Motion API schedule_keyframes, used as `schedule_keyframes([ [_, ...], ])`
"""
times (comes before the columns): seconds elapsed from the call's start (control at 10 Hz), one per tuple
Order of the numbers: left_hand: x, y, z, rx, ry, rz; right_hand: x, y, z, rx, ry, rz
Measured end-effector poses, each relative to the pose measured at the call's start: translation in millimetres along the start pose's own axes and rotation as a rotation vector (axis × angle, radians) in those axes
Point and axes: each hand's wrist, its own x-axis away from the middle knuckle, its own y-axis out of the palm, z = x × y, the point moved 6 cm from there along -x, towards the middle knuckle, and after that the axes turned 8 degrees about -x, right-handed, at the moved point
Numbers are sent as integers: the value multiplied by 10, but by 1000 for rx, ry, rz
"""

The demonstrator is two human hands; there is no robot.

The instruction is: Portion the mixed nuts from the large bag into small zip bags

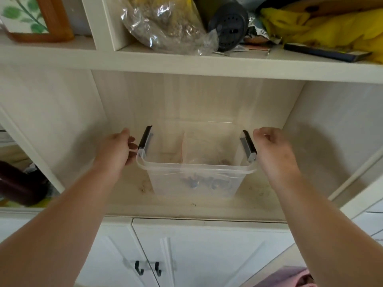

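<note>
Pale wooden shelving (207, 67) (daylit, lightly stained) stands above white cabinet doors (203, 249).

A pale wood-grain shelf board (269, 195), speckled with dark crumbs, carries one clear lidless plastic storage bin (192, 183) with grey-and-black side latches, standing between the left hand (118, 150) and the right hand (273, 154). The left fingers lie just beside the bin's rim; the right hand hangs close beside the other latch. A clear plastic bag (207, 150) holding a few dark bits lies inside the bin.
</note>
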Motion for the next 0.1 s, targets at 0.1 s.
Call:
schedule_keyframes([
  [0.1, 260, -192, -202, -24, 112, 27, 366, -168, -56, -139, -90, -77],
])
